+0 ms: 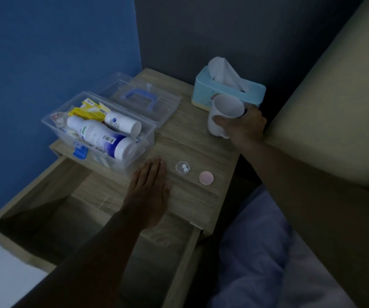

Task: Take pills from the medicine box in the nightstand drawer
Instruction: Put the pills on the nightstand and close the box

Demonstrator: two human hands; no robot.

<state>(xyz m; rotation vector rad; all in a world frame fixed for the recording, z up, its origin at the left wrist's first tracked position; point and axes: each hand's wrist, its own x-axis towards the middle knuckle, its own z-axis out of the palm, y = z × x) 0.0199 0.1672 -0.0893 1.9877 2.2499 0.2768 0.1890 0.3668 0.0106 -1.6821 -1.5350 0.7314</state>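
Note:
The clear medicine box (52, 123) stands open on the left of the nightstand top (192, 147), holding two white bottles and yellow packets. Its lid (139, 96) with a blue handle lies behind it. A small clear pill cup (182, 168) with two white pills sits near the front edge, and a pink cap (206, 178) lies just right of it. My left hand (149, 192) rests flat, palm down, left of the pill cup, fingers together and holding nothing. My right hand (241, 126) grips a white cup (224, 114) at the back right.
The nightstand drawer (68, 218) is pulled open below my left arm, dark inside. A teal tissue box (228, 90) stands behind the white cup. A beige headboard (334, 107) rises at the right and bluish bedding (267, 252) lies below it. A blue wall is at the left.

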